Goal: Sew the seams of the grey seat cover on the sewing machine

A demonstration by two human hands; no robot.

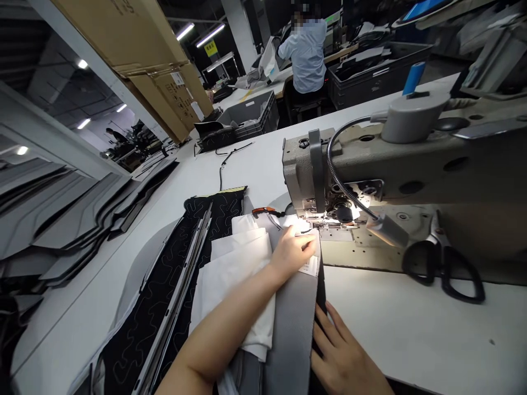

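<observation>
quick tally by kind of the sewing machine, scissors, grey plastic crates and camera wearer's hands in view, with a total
Sewing machine: 1
Pair of scissors: 1
Grey plastic crates: 2
Wearer's hands, left hand and right hand: 2
Total: 6

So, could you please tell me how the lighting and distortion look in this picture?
Head view: glare washes out detail under the sewing machine, near the left hand; head view: tube lights burn white against a dark background; head view: the stacked panels look stretched toward the left edge.
</observation>
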